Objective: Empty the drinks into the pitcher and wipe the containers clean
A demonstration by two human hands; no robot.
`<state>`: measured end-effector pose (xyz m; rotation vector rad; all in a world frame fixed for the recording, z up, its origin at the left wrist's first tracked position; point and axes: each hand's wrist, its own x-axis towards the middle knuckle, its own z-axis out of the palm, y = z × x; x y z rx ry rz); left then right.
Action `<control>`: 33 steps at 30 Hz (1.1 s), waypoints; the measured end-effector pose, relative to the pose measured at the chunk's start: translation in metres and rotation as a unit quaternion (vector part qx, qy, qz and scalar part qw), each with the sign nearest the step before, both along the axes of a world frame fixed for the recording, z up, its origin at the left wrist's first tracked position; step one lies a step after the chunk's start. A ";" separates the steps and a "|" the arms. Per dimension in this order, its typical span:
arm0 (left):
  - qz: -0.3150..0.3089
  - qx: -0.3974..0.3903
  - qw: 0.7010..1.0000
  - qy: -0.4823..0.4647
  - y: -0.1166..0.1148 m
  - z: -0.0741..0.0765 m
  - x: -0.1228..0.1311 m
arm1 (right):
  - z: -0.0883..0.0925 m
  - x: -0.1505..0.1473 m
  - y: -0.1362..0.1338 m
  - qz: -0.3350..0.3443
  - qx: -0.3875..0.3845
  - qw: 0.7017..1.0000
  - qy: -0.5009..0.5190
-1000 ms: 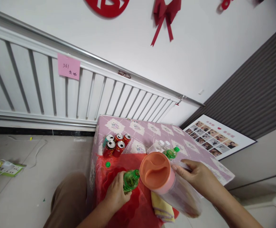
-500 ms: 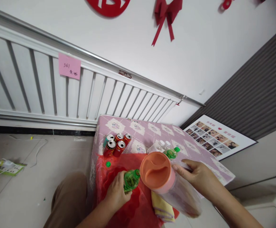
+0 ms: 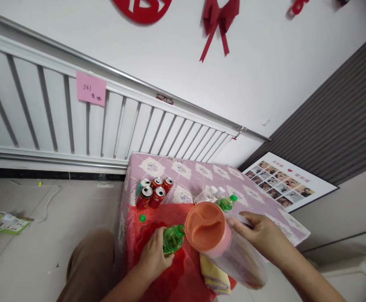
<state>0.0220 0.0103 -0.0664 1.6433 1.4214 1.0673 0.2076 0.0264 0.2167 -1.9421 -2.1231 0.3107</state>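
Observation:
My left hand point(image 3: 153, 256) is wrapped round an uncapped green plastic bottle point(image 3: 173, 238) standing on a red bag point(image 3: 170, 277) at the near edge of the table. My right hand point(image 3: 263, 239) grips the handle of a clear pitcher with an orange lid point(image 3: 205, 225), tilted so its lid end leans toward the green bottle's mouth. A loose green cap point(image 3: 143, 217) lies on the red bag to the left. A folded yellow cloth point(image 3: 213, 277) lies under the pitcher.
The small table has a pink patterned cloth point(image 3: 198, 172). Several drink cans point(image 3: 153, 192) stand at its left. Clear bottles point(image 3: 211, 193) and another capped green bottle point(image 3: 227, 202) stand behind the pitcher. A white radiator point(image 3: 76, 121), a framed photo collage point(image 3: 283, 181) and floor clutter point(image 3: 6, 222) surround it.

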 end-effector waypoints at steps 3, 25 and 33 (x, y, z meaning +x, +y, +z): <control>0.002 0.002 1.000 -0.001 0.000 -0.001 0.000 | 0.000 0.000 0.000 0.002 0.006 1.000 -0.005; -0.001 0.003 1.000 0.008 0.000 -0.001 -0.001 | -0.002 0.003 0.000 0.003 0.010 1.000 0.002; -0.001 0.001 1.000 0.011 0.000 0.001 -0.001 | -0.002 0.003 0.001 -0.003 -0.001 1.000 0.000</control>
